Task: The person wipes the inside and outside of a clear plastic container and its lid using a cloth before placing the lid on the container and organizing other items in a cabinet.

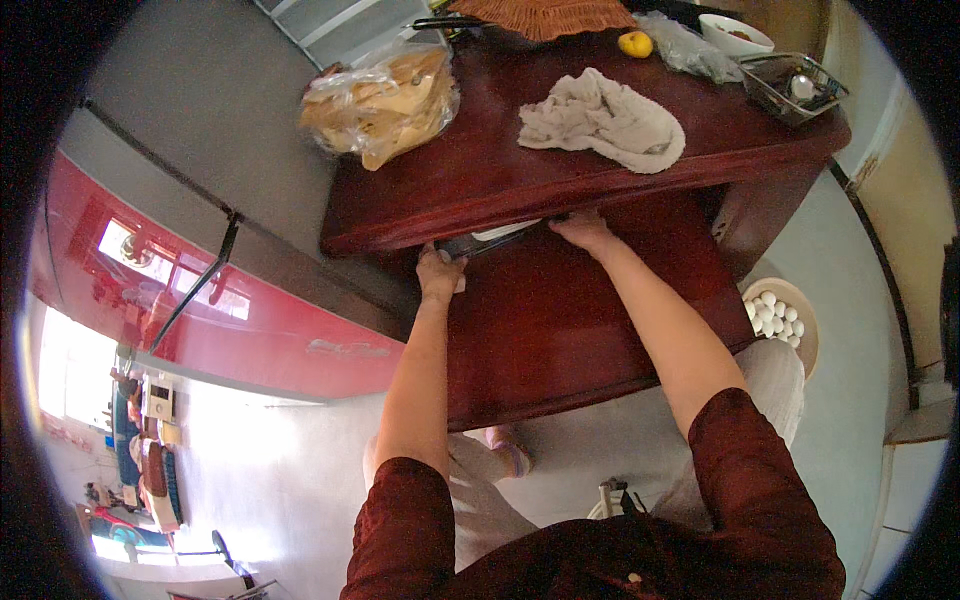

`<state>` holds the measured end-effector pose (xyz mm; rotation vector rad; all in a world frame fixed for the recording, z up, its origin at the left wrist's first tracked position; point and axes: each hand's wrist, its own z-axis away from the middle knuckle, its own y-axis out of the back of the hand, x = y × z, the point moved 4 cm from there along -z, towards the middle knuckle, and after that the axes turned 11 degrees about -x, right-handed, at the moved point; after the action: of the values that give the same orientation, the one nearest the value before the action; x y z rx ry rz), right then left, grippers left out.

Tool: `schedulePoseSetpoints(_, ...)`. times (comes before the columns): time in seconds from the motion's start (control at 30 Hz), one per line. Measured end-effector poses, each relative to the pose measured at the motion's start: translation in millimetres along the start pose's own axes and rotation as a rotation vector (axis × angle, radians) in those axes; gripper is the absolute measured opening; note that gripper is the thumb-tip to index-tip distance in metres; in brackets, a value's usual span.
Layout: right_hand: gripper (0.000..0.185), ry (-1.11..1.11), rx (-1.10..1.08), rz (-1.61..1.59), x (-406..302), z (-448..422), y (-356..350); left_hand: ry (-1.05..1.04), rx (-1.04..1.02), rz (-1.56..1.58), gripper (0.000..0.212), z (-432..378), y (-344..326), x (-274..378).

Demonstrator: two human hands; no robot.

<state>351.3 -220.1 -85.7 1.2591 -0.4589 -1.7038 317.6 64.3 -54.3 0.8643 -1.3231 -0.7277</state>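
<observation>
Both my arms reach forward over a dark red wooden pull-out shelf [540, 330], below the overhanging tabletop [480, 112]. My left hand [441, 271] is at the left end of a dark, flat object [480, 244] under the table's edge, with something small and white by its fingers. My right hand [583, 229] is near that object's right end, its fingertips partly hidden beneath the tabletop. Something white [506, 229] shows on the dark object. Whether either hand grips it cannot be told. A crumpled pale cloth [604, 124] lies on the tabletop above my right hand.
A plastic bag with tan contents [382, 101] lies at the tabletop's left. Towards the back right are a yellow fruit [635, 44], a clear plastic bag [690, 49], a white bowl [735, 35] and a glass container [795, 88]. A basin of white eggs [806, 337] stands by my knee.
</observation>
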Motion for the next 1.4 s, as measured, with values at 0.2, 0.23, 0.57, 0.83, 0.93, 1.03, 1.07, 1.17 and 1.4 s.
schedulePoseSetpoints(0.2,0.064,0.050,0.219,0.003,-10.6,-15.4,0.0,-0.031,-0.030,-0.205,0.041,-36.1,-5.2,-8.4)
schedulePoseSetpoints(0.23,0.058,0.113,0.335,-0.029,-11.3,-15.4,0.3,-0.053,-0.068,-0.254,0.039,-36.7,-8.1,-5.9)
schedulePoseSetpoints(0.57,0.065,0.088,0.034,-0.155,-32.8,8.6,-0.7,-0.104,0.118,-0.247,0.060,-40.1,-7.4,-62.1)
schedulePoseSetpoints(0.83,0.064,0.124,-0.151,-0.442,52.7,106.7,34.6,-0.135,-0.036,0.105,0.031,37.8,19.1,-14.1)
schedulePoseSetpoints(0.93,0.061,0.072,-0.150,-0.303,76.8,160.1,67.4,-0.121,-0.160,0.700,0.024,63.4,12.4,-25.6)
schedulePoseSetpoints(1.03,0.055,0.125,-0.082,-0.245,92.5,203.9,94.6,-0.169,-0.105,0.552,0.033,69.6,25.3,-87.3)
schedulePoseSetpoints(1.07,0.054,0.119,-0.113,-0.326,107.4,212.8,98.4,-0.193,-0.061,0.430,0.036,70.6,27.3,-107.2)
schedulePoseSetpoints(1.17,0.051,0.003,-0.075,-0.354,198.6,282.8,117.1,-0.381,0.089,-0.023,0.044,117.5,-6.9,-47.7)
schedulePoseSetpoints(1.4,0.048,-0.164,0.283,-0.741,324.3,413.2,101.9,-0.358,0.160,-0.239,0.008,174.6,-14.4,28.9)
